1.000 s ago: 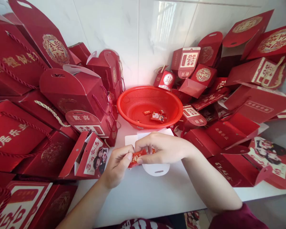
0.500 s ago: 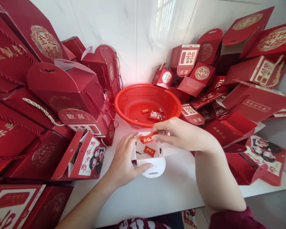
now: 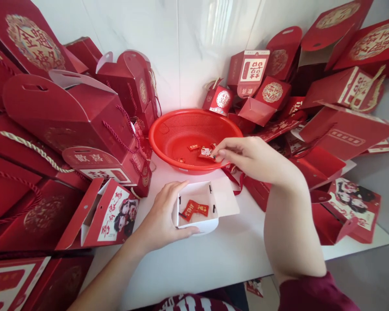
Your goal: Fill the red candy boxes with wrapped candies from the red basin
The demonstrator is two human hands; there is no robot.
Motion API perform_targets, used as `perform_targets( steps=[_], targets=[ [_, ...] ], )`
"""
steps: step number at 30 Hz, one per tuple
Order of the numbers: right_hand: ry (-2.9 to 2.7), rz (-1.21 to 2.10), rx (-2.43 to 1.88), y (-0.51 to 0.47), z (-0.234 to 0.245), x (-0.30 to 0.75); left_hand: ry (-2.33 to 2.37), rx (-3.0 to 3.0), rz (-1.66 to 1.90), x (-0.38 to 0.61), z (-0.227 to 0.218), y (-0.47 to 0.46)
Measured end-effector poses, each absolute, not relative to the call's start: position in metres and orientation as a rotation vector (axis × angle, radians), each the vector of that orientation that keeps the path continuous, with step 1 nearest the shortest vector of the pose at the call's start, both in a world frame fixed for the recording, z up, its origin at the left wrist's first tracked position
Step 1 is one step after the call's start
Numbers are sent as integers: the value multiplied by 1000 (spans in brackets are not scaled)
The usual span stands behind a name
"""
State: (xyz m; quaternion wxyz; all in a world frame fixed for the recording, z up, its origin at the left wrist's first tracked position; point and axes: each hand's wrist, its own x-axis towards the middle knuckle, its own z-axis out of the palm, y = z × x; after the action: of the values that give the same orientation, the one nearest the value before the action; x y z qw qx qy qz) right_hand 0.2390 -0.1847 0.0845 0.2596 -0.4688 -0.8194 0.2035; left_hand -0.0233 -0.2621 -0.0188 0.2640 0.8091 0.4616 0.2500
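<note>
My left hand (image 3: 168, 216) holds a small white-lined box (image 3: 197, 229) by its left side, thumb along the near edge and fingers at the back. The box stands with its top open, a white flap folded out to the right. Inside lie two red candy packets (image 3: 196, 209) with gold lettering. My right hand (image 3: 246, 155) reaches over the near right rim of a red plastic basket (image 3: 168, 149). Its fingers are pinched at the right end of a printed red-and-white candy packet (image 3: 206, 152); the fingertips are partly hidden. A few smaller red packets (image 3: 193, 147) lie in the basket.
Red gift boxes (image 3: 94, 116) with rope handles are stacked high on the left. More red boxes (image 3: 272, 95) pile up on the right. A white tiled wall (image 3: 188, 52) rises behind the basket. The white table (image 3: 194, 263) ends in front of my body.
My right hand has let go of a red packet, which now lies in the box beside another. It has moved up to the basket. The box has turned slightly in my left hand.
</note>
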Motion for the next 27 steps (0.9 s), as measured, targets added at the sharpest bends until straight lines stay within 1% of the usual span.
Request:
perform_targets(
  steps=[4, 7, 9, 17, 22, 27],
  targets=[
    [-2063, 388, -1543, -130, 64, 244, 1229, 2153, 657, -23, -16, -262],
    [-2317, 322, -1762, -87, 50, 234, 1229, 2124, 667, -23, -16, -261],
    [-2376, 312, -1834, -66, 44, 227, 1227, 2112, 682, -23, -17, -261],
    [-2573, 490, -1924, -26, 38, 213, 1246, 2091, 671, -24, -19, -261],
    [-2710, 574, -2012, -14, 26, 206, 1271, 2103, 664, -22, -19, -261],
    [-2708, 565, -2141, -7, 16, 204, 1295, 2103, 665, -22, -21, -262]
  ],
)
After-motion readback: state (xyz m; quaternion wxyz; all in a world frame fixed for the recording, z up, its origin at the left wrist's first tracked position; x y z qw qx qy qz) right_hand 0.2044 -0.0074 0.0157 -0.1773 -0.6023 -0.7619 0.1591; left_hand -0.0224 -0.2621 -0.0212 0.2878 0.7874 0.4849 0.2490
